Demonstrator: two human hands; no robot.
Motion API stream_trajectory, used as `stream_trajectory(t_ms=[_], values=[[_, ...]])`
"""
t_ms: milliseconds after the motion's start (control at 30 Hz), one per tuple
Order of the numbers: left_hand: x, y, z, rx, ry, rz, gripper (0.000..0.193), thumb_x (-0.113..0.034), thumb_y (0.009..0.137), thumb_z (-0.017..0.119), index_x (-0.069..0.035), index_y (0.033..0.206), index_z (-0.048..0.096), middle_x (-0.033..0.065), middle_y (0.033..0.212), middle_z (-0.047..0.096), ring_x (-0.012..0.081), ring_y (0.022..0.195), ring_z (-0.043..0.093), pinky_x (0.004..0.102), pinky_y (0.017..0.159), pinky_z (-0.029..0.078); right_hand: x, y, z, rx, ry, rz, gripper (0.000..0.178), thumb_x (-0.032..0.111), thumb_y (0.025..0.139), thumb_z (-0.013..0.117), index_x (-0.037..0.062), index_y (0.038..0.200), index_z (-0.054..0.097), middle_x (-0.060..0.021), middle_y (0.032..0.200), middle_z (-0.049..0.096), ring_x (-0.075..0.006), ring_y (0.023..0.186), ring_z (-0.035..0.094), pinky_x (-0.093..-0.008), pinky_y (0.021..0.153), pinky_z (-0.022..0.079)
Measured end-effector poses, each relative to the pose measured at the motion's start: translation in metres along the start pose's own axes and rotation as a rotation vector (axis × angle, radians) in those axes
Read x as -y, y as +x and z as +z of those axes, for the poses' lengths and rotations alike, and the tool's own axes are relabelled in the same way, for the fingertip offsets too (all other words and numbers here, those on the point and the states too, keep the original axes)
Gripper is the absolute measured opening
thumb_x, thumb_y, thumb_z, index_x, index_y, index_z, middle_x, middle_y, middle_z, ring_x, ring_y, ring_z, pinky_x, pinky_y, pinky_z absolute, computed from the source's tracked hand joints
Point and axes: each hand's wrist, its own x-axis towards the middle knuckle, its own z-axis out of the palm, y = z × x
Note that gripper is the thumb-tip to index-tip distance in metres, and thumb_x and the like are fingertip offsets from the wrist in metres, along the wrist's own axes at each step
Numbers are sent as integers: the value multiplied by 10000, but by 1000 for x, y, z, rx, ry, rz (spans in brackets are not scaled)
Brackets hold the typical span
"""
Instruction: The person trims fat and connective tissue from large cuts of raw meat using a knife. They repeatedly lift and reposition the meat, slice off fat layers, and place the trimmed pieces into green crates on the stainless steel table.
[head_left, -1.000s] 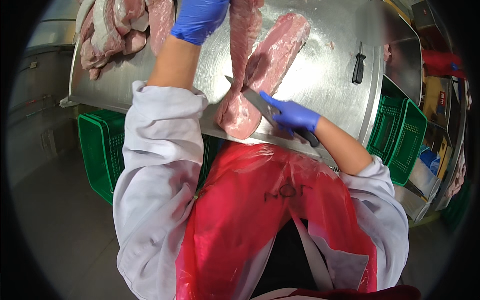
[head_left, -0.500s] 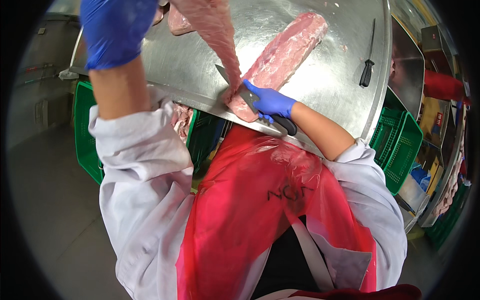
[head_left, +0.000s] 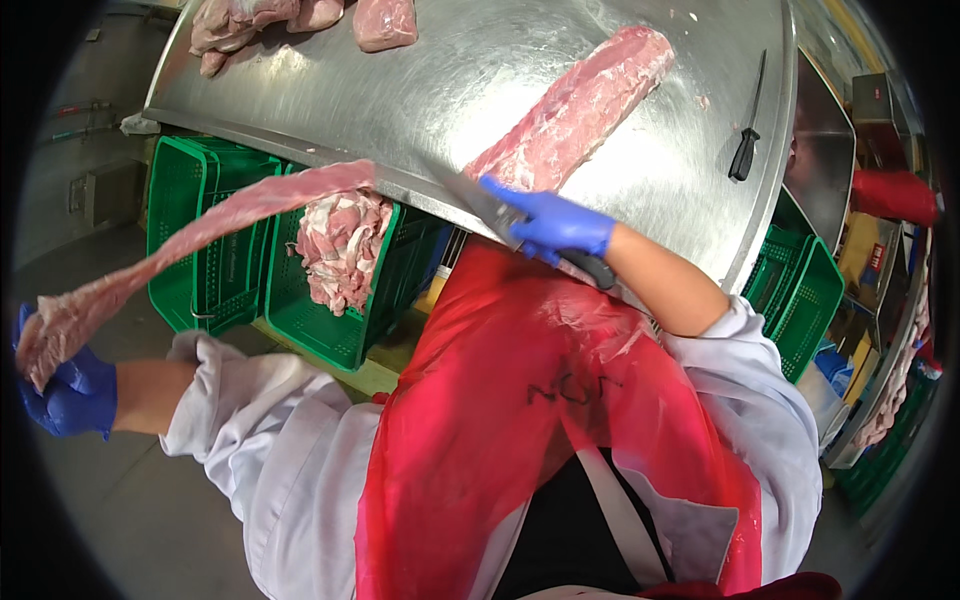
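Note:
My left hand [head_left: 75,390], in a blue glove, is closed around one end of a long strip of meat [head_left: 190,235] far out on the left. The strip stretches slantwise over the green crates, its other end near the table edge. My right hand [head_left: 555,222], also gloved in blue, grips a knife [head_left: 475,198] at the table's front edge. The knife's blade points up and left, slightly blurred; its dark handle shows below the hand. Just beyond that hand, a long pale-pink loin [head_left: 585,105] lies slantwise on the steel table, its near end partly hidden by the fingers.
Meat trimmings [head_left: 343,250] fill part of a green crate [head_left: 300,340] below the table, beside another green crate [head_left: 175,240]. Meat pieces [head_left: 385,25] lie at the table's far left. A second, thin knife [head_left: 743,155] rests at the right, above a green crate [head_left: 810,300].
My left hand has swung from the upper left down to the far left, pulling the strip away from the loin. My right hand with the knife has moved slightly right and down.

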Motion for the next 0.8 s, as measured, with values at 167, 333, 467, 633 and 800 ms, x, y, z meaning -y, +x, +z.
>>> stream_trajectory(t_ms=[167, 333, 467, 633, 800], values=[[45, -53, -42, 186, -245, -433, 429, -200, 973, 540, 78, 1298, 564, 195, 1204, 643, 267, 1104, 620, 412, 1006, 470, -10, 15, -116, -757, -95, -50, 794, 47, 924, 451, 167, 1632, 114, -145, 783, 676, -194, 554, 632, -351, 485, 528], [135, -155, -7, 628, 172, -565, 423, -113, 959, 640, 26, 1345, 538, 99, 1156, 635, 174, 1036, 600, 329, 946, 480, -15, 44, -159, -794, -179, 91, 854, 40, 856, 528, 3, 1588, 89, -217, 819, 680, -254, 585, 669, -370, 555, 551], [167, -215, 9, 855, 611, -446, 531, -78, 906, 717, -10, 1391, 510, 107, 1210, 597, 171, 988, 594, 326, 849, 510, -16, 3, -93, -783, -256, 86, 751, 46, 885, 468, -35, 1556, 143, -247, 867, 681, -286, 594, 672, -392, 578, 559], [177, -212, 94, 890, 349, -335, 478, -101, 909, 711, -15, 1351, 550, 122, 1174, 625, 191, 994, 608, 328, 844, 514, 10, 19, -90, -797, 26, 131, 831, 37, 905, 465, 104, 1630, 64, -127, 729, 623, -197, 533, 601, -355, 500, 518], [174, -193, 174, 885, 167, -245, 384, -106, 914, 704, -10, 1272, 607, 115, 1048, 665, 190, 943, 633, 317, 821, 517, -22, 12, -52, -853, -62, 130, 806, 49, 920, 451, 120, 1631, 77, -117, 722, 607, -187, 514, 590, -335, 456, 516]])
